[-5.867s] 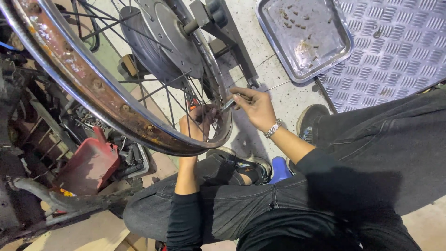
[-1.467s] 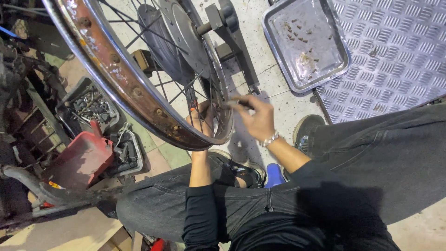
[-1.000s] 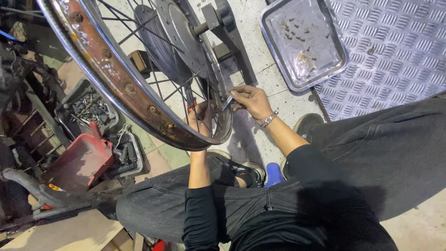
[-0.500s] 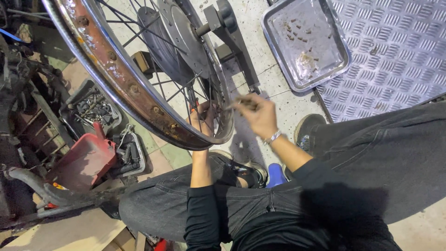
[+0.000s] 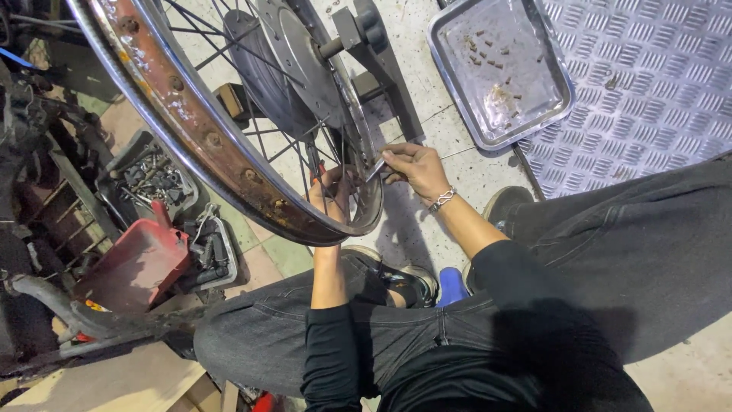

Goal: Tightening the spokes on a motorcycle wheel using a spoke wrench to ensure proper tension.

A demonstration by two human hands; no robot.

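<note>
Right hand [image 5: 412, 169] pinches a thin metal spoke [image 5: 375, 168] at the rusty wheel rim [image 5: 191, 126]. Left hand [image 5: 332, 194] grips spokes inside the rim; steel tray [image 5: 450, 46] far right.

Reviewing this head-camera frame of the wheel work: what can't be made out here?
- Head view: left hand fingers, hidden behind spokes and the rusty rim.
- What the right hand pinches: a thin metal piece, too small to identify.
- Bits in the metal tray: too small.
- Wheel's top: cut off by the frame edge.
</note>
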